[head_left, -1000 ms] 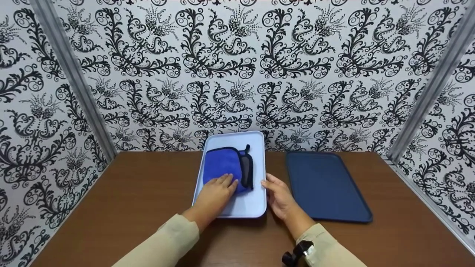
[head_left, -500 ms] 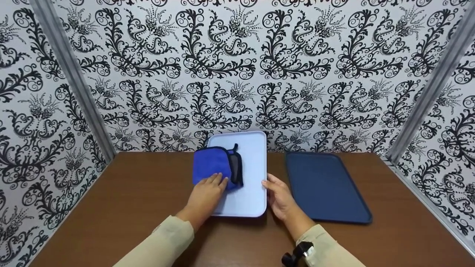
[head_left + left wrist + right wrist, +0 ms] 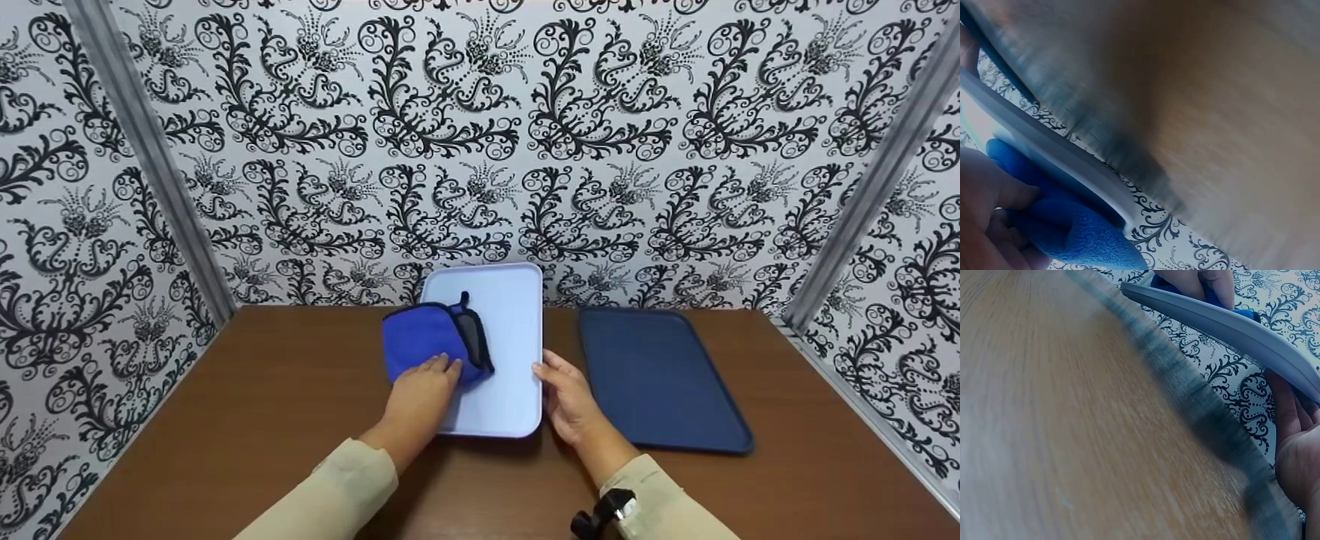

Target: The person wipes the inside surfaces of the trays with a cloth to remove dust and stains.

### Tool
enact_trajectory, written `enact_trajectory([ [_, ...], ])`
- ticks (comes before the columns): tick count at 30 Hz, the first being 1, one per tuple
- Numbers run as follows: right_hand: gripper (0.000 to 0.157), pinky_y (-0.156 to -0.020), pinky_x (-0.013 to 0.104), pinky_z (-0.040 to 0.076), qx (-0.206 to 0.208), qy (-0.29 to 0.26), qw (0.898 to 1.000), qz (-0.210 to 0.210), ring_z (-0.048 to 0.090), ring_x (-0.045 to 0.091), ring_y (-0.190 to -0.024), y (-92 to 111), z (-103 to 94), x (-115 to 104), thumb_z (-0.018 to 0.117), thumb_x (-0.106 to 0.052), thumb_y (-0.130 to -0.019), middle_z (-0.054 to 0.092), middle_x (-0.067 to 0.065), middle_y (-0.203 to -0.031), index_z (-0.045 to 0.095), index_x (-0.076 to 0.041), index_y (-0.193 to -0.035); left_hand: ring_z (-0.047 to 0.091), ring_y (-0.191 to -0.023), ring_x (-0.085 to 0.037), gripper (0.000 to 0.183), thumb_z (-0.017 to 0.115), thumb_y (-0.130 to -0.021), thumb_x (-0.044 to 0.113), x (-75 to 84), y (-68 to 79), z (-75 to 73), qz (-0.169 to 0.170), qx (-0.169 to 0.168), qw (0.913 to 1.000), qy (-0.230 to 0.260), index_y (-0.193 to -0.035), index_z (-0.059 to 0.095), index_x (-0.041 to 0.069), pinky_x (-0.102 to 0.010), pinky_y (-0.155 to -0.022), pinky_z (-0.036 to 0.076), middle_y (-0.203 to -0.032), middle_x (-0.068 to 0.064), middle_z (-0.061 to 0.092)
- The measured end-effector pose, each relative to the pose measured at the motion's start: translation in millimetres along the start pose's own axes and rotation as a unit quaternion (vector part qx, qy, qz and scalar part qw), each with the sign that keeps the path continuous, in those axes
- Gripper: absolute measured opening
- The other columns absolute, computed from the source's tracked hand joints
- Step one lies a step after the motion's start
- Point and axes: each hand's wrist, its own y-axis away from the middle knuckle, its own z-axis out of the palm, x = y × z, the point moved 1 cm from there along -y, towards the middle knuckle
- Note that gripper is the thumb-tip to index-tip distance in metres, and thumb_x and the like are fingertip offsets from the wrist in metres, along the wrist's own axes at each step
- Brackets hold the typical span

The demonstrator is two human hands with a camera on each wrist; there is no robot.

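Observation:
A folded blue cloth (image 3: pixel 420 336) with black edging and a small loop lies across the left part of a light blue-white tray (image 3: pixel 514 337). Its left side hangs past the tray's left rim. My left hand (image 3: pixel 422 394) is over the cloth's near end; in the left wrist view the thumb and curled fingers pinch the blue fabric (image 3: pixel 1081 233). With thumb above and fingers below, my right hand (image 3: pixel 566 397) grips the tray's right rim. In the right wrist view, the tray (image 3: pixel 1224 323) is raised off the table and tilted. The cloth's underside is mostly hidden.
A dark blue tray (image 3: pixel 664 379) lies flat on the brown table (image 3: pixel 262 420), just right of my right hand. Patterned black-and-white walls (image 3: pixel 480 150) close off the back and both sides.
My left hand has drawn the cloth leftward over the tray's left rim, and the cloth has turned slightly. The held tray has shifted a little right. My right hand keeps its grip.

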Motion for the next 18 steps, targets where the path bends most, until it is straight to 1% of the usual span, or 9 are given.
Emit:
enact_trajectory([
  [4, 0.049, -0.086, 0.027, 0.056, 0.009, -0.007, 1.000, -0.002, 0.070, 0.009, -0.093, 0.4, 0.2, 0.0, 0.051, -0.003, -0.102, 0.076, -0.004, -0.102, 0.042, 0.011, -0.149, 0.071, -0.120, -0.029, 0.039, 0.058, -0.096, -0.002, 7.2, -0.7, -2.7, 0.000, -0.020, 0.9998, 0.011, -0.130, 0.072, 0.010, -0.042, -0.097, 0.060, -0.131, -0.014, 0.072],
  [7, 0.051, -0.086, 0.027, 0.056, 0.014, -0.011, 1.000, -0.001, 0.070, 0.009, -0.093, 0.6, 0.3, -0.4, 0.050, -0.002, -0.103, 0.076, -0.004, -0.100, 0.039, 0.011, -0.150, 0.071, -0.120, -0.028, 0.040, 0.059, -0.094, -0.002, 13.5, -0.7, -5.4, 0.004, -0.025, 0.9996, 0.016, -0.131, 0.072, 0.010, -0.042, -0.097, 0.060, -0.131, -0.014, 0.072],
  [11, 0.052, -0.086, 0.026, 0.056, 0.020, -0.015, 1.000, 0.001, 0.070, 0.009, -0.092, 0.2, 0.7, -0.8, 0.049, -0.002, -0.103, 0.075, -0.005, -0.098, 0.036, 0.012, -0.151, 0.071, -0.118, -0.028, 0.041, 0.064, -0.091, -0.001, 21.0, -1.2, -8.0, 0.008, -0.024, 0.9995, 0.021, -0.130, 0.072, 0.011, -0.043, -0.094, 0.061, -0.129, -0.013, 0.073],
  [15, 0.051, -0.085, 0.026, 0.056, 0.026, -0.017, 1.000, 0.002, 0.070, 0.009, -0.091, -0.7, 1.2, -1.3, 0.050, -0.002, -0.103, 0.075, -0.006, -0.096, 0.037, 0.013, -0.150, 0.072, -0.117, -0.027, 0.043, 0.068, -0.089, 0.001, 27.3, -1.5, -11.5, 0.013, -0.020, 0.9994, 0.026, -0.130, 0.072, 0.011, -0.043, -0.092, 0.061, -0.128, -0.012, 0.074],
  [18, 0.052, -0.085, 0.026, 0.057, 0.026, -0.018, 0.999, 0.003, 0.070, 0.008, -0.090, -0.5, 1.0, -1.9, 0.050, -0.002, -0.103, 0.075, -0.006, -0.095, 0.036, 0.013, -0.151, 0.072, -0.117, -0.026, 0.042, 0.069, -0.088, 0.002, 33.0, -1.2, -14.7, 0.018, -0.019, 0.9993, 0.027, -0.130, 0.073, 0.011, -0.042, -0.092, 0.062, -0.128, -0.012, 0.074],
])
